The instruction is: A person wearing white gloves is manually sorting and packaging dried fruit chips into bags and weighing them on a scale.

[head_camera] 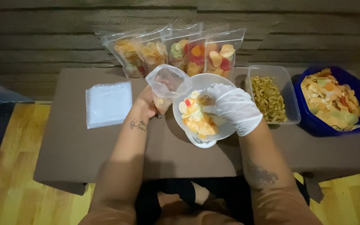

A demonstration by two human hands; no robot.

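Clear bag [168,85] gripped by left hand [146,102] — gloved right hand [230,106] grasping crackers [196,116] in bowl [226,129].

The table [84,137] is plain brown, the floor [9,166] honey-yellow wood. Crackers in the white bowl [226,127] run orange, yellow, red — same mix in the deep blue tub [313,121]. A white glove covers the right hand [232,106]; the pasta [268,99] is mustard-gold.

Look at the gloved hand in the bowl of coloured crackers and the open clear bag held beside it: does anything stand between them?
Nothing visible does. The right hand, gloved, rests on the crackers in the white bowl. The left hand holds the open clear bag right against the bowl's left rim, mouth up. Only the rim lies between them.
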